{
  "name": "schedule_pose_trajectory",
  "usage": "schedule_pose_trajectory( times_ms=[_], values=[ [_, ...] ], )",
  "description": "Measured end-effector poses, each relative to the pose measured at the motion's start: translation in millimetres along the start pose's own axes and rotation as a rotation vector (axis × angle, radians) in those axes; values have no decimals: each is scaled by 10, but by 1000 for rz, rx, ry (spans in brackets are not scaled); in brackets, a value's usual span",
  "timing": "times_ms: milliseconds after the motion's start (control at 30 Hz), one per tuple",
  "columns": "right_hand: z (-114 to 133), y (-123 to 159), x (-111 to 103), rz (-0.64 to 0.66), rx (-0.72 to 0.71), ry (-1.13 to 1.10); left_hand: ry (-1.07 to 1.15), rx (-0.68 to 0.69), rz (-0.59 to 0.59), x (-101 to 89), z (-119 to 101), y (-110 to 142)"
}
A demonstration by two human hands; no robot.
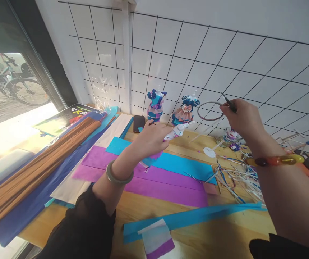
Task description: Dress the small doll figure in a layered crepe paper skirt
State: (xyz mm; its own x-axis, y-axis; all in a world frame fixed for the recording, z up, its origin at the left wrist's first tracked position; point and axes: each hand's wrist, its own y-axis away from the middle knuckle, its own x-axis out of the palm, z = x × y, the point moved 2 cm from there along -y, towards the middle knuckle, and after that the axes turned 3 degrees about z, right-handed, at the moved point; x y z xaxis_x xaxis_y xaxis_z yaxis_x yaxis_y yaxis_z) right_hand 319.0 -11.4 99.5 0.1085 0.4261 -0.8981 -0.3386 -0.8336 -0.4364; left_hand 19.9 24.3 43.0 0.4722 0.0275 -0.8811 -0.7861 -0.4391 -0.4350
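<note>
My left hand [154,138] is closed around a small white figure [178,132] with coloured specks, tilted with its narrow end to the right. Part of it is hidden by my fingers. Up at the right, my right hand [240,113] pinches a thin ring [211,110], which looks like a narrow roll of tape. The same fingers hold a dark tool with a pointed tip [226,98]; its exact kind is unclear. Behind my hands stand two paper-dressed figures, one with a blue top [155,104] and one with a peach skirt [184,114].
Purple paper [167,185] and blue paper strips [187,162] cover the wooden table's middle. Brown folded paper [46,162] lies at the left. Loose paper strips [238,176] pile up at the right, near a glass jar [227,138]. A phone [139,124] lies by the gridded wall.
</note>
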Motion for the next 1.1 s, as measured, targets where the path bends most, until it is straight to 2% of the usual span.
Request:
schedule_pose_trajectory(
  times_ms=[100, 200, 333, 467, 633, 767, 900, 967, 1033, 1067, 1100],
  values=[
    [58, 215, 225, 38, -97, 50, 9, 7, 0, -15, 1, -1],
    [64, 464, 659, 184, -133, 186, 15, 19, 0, -31, -7, -3],
    [29, 729, 1138, 272, -155, 221, 11, 17, 16, -25, -23, -5],
    [37, 866, 1412, 348, -165, 195, 19, 19, 21, -10, -29, -4],
    [110, 900, 1608, 432, -170, 91, 31, 13, 27, -10, -20, -7],
    [143, 847, 1608, 489, -211, -19, 51, 25, 33, -9, -23, -16],
    [242, 878, 1402, 520, -266, -110, 49, 32, 57, 9, -19, -22],
    [357, 1012, 1205, 518, -304, -175, 51, 32, 55, 17, -11, -20],
    [499, 1259, 964, 567, -374, -262, 52, 25, 49, 23, 1, -16],
    [572, 1423, 841, 629, -424, -331, 54, 21, 54, 26, 7, -15],
    [642, 1612, 731, 773, -472, -472, 56, 19, 63, 29, 11, -15]
  ],
)
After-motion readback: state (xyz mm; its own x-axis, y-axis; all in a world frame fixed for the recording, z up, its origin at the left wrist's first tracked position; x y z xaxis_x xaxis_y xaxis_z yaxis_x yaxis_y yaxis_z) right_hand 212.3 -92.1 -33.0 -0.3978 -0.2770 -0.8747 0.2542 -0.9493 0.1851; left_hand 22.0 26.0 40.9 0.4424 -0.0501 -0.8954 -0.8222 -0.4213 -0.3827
